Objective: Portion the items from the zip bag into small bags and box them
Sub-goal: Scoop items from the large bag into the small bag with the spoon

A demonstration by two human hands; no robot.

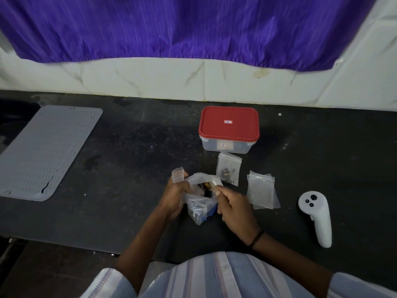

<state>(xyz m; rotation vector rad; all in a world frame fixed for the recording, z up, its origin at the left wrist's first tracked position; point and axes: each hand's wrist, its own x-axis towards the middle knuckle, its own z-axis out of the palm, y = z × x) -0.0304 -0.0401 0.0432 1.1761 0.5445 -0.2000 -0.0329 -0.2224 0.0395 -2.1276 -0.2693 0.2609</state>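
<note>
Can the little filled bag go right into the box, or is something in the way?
The red lid is in the way: it sits closed on the clear box. The filled small bag lies on the counter just in front of the box, with nothing between them. The lid must come off first.

A dark speckled countertop (133,147) is being shown across the middle of the frame. White marble-patterned wall tiles (150,78) are being overhung by a purple curtain (182,29) along the top.

Pale blue-and-pink striped short-sleeved shirt (225,274), black band (256,238) on right wrist
</note>
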